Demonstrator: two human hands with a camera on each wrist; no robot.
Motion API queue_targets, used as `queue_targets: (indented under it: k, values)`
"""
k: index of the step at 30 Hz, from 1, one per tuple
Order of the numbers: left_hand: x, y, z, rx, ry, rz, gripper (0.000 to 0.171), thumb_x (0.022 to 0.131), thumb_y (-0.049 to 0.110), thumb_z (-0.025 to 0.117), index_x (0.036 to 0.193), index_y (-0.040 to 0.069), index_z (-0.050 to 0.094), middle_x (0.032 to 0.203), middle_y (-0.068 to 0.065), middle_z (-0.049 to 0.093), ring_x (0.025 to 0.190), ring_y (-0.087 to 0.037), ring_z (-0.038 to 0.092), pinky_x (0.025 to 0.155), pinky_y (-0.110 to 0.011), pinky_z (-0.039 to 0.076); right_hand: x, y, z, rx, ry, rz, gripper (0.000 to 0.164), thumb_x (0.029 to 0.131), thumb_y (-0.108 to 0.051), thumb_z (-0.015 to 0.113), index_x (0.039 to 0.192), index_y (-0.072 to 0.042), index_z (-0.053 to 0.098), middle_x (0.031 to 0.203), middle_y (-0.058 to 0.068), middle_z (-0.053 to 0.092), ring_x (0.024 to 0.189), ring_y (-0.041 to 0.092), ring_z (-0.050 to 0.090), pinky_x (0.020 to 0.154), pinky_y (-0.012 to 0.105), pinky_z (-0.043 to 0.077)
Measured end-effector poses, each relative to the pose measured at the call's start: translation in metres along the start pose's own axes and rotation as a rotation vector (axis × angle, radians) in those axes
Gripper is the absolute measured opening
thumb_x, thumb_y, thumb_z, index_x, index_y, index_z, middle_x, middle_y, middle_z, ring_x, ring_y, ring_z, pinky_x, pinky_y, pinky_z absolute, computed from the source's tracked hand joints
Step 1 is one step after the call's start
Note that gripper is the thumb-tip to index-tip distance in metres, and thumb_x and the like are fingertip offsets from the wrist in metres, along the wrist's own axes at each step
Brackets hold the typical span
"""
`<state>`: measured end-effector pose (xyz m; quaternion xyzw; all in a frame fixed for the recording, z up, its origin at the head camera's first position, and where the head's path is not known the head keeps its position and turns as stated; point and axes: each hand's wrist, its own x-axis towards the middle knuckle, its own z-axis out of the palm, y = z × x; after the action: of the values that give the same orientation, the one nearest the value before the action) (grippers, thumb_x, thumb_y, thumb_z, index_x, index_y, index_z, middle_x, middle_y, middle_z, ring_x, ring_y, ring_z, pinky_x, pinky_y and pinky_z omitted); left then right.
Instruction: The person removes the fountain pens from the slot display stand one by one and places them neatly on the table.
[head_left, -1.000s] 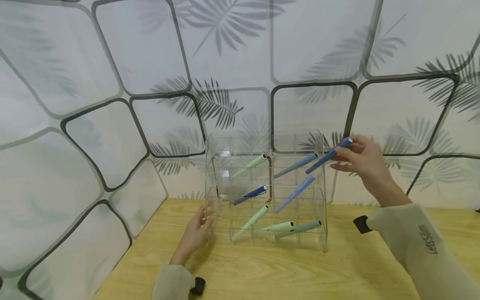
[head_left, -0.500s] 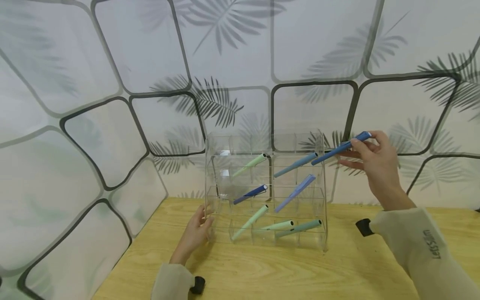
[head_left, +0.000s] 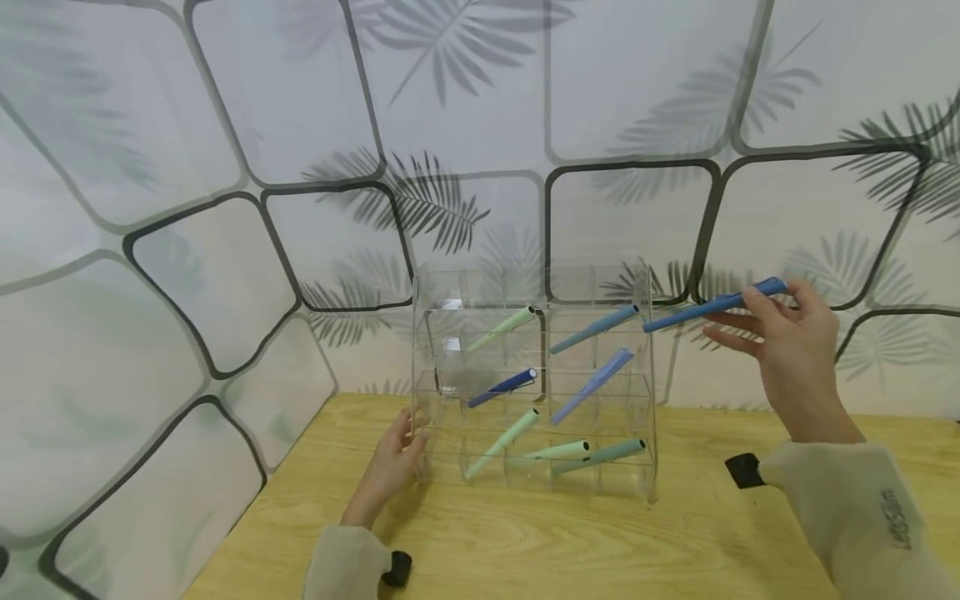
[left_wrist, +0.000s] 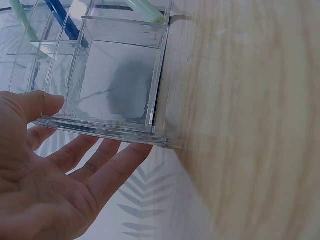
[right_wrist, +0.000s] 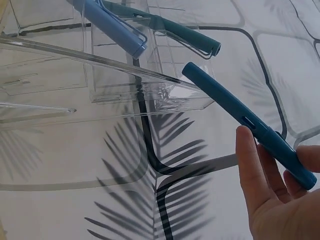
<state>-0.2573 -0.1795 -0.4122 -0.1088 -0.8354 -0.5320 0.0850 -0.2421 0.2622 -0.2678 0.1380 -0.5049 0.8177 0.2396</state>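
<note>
A blue pen (head_left: 705,311) is pinched between the thumb and fingers of my right hand (head_left: 798,358), near its capped end. Its other end points left and overlaps the right edge of a clear acrylic pen rack (head_left: 653,417) in the head view; the right wrist view shows that end just beyond the rack's side. My left hand (head_left: 390,467) grips the rack's left side panel low down, thumb on the front side and fingers behind. In the rack, a lavender pen (head_left: 592,386) and a grey-blue pen (head_left: 596,328) lean nearest the right hand.
The rack also holds a dark blue pen (head_left: 502,388), a pale green pen (head_left: 504,442) and several other greenish pens. It stands on a wood-grain table (head_left: 525,542). Close behind rises a white wall covering (head_left: 480,225) printed with leaves and dark outlines.
My right hand has moved right, drawing the blue pen away from the rack's upper right and tilting it flatter. The left hand and the other pens stay put.
</note>
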Motion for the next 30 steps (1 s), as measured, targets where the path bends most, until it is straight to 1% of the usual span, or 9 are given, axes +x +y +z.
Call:
queue_targets:
  k: [4,10,13,16,19,22,25,28,30]
  values:
    - [0.0,0.0,0.0,-0.009,0.002,0.019,0.047,0.104,0.001,0.051,0.149,-0.006,0.039,0.136,-0.034,0.054,0.118,-0.05,0.057,0.092,-0.055,0.053,-0.003,0.0,-0.005,0.003,0.009,0.004,0.022,0.096,-0.01,0.068,0.101,0.0,0.049,0.091,0.012,0.063,0.082,0.025,0.075,0.07,0.04,0.06]
    - [0.001,0.001,0.001,-0.011,0.001,0.012,0.047,0.104,0.0,0.051,0.149,-0.006,0.039,0.135,-0.034,0.054,0.119,-0.05,0.056,0.09,-0.054,0.054,-0.008,-0.001,-0.015,0.074,0.021,0.039,0.022,0.097,-0.007,0.067,0.099,0.0,0.046,0.091,0.013,0.061,0.081,0.028,0.075,0.069,0.043,0.059]
    - [0.001,0.001,0.001,-0.022,0.004,-0.007,0.047,0.104,0.0,0.051,0.15,-0.004,0.039,0.136,-0.033,0.054,0.12,-0.05,0.056,0.084,-0.049,0.056,-0.012,0.001,-0.02,0.098,0.036,0.062,0.022,0.097,-0.005,0.066,0.099,-0.001,0.045,0.09,0.013,0.062,0.08,0.029,0.075,0.068,0.044,0.059]
    - [0.0,0.001,0.001,-0.036,0.005,-0.02,0.047,0.105,0.0,0.05,0.151,-0.003,0.039,0.137,-0.032,0.053,0.12,-0.049,0.056,0.073,-0.041,0.058,-0.016,0.002,-0.024,0.09,0.031,0.08,0.024,0.097,-0.005,0.067,0.106,-0.001,0.045,0.092,0.013,0.065,0.081,0.027,0.075,0.068,0.044,0.06]
    - [0.0,0.001,0.001,-0.047,0.002,-0.036,0.049,0.105,0.0,0.05,0.152,-0.002,0.038,0.138,-0.031,0.052,0.12,-0.047,0.055,0.063,-0.031,0.055,-0.021,0.004,-0.03,0.078,0.017,0.093,0.025,0.097,-0.003,0.066,0.111,-0.001,0.045,0.094,0.012,0.068,0.082,0.026,0.075,0.067,0.044,0.06]
    - [0.0,0.001,0.001,-0.051,-0.002,-0.042,0.05,0.105,0.0,0.05,0.152,-0.002,0.037,0.139,-0.031,0.051,0.121,-0.047,0.055,0.058,-0.027,0.052,-0.026,0.006,-0.034,0.081,0.002,0.091,0.023,0.097,0.001,0.064,0.112,-0.001,0.046,0.094,0.013,0.07,0.081,0.026,0.075,0.065,0.045,0.06]
    - [0.0,0.001,0.001,-0.054,-0.005,-0.047,0.05,0.105,0.001,0.05,0.153,-0.001,0.036,0.14,-0.031,0.051,0.122,-0.047,0.054,0.058,-0.028,0.053,-0.029,0.008,-0.039,0.099,-0.005,0.088,0.024,0.096,0.006,0.063,0.112,-0.001,0.047,0.094,0.013,0.07,0.082,0.026,0.075,0.065,0.046,0.06]
    - [0.0,0.002,0.001,-0.057,-0.006,-0.052,0.05,0.105,0.001,0.05,0.153,-0.001,0.037,0.14,-0.031,0.051,0.122,-0.047,0.054,0.058,-0.028,0.053,-0.031,0.009,-0.043,0.114,0.0,0.09,0.03,0.095,0.009,0.063,0.115,-0.001,0.043,0.092,0.012,0.066,0.085,0.025,0.075,0.064,0.046,0.06]
    - [-0.001,0.002,0.001,-0.057,-0.007,-0.052,0.05,0.105,0.002,0.051,0.153,0.0,0.037,0.14,-0.03,0.051,0.122,-0.046,0.054,0.06,-0.029,0.053,-0.033,0.009,-0.046,0.116,0.007,0.093,0.036,0.094,0.012,0.062,0.119,-0.002,0.04,0.092,0.012,0.067,0.085,0.024,0.075,0.063,0.045,0.06]
